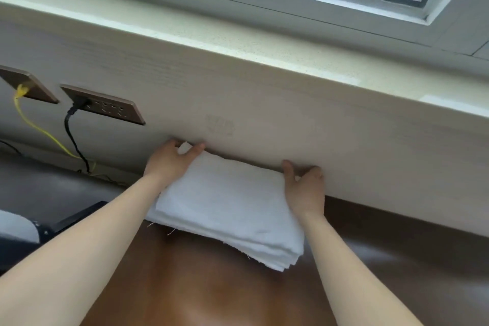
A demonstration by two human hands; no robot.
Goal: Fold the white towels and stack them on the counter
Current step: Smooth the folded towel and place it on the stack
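A stack of folded white towels [227, 209] lies on the brown wooden counter [201, 286], pushed up against the pale wall panel. My left hand [170, 160] grips the stack's far left corner, thumb and fingers around the edge. My right hand [305, 188] holds the far right edge, fingers curled over the back against the wall. The stack's layered edges show at its near right corner.
Two brown wall sockets [105, 106] sit at the left, with a black cable [70, 135] and a yellow cable [39, 127] trailing down to the counter. A dark object [66, 219] lies at the left edge. A stone sill [238, 42] and window run above.
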